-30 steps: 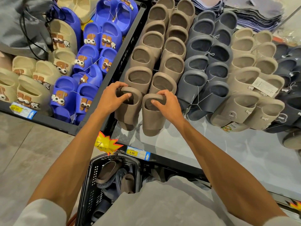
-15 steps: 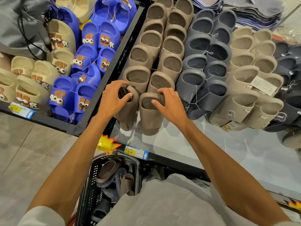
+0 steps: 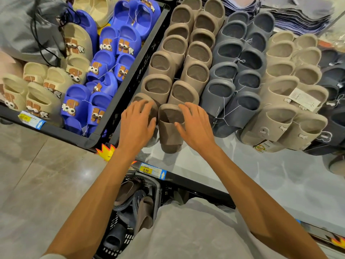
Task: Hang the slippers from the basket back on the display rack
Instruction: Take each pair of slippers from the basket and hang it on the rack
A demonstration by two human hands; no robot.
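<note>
Two brown slippers at the rack's seven o'clock; left hand and right hand rest flat-fingered on them.

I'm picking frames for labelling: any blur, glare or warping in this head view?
Head view: brown slippers sharp; left hand slightly motion-blurred at the fingertips; grey bag in the corner smeared; soft glare patch on the floor; wide-angle stretch toward the frame's edges.
</note>
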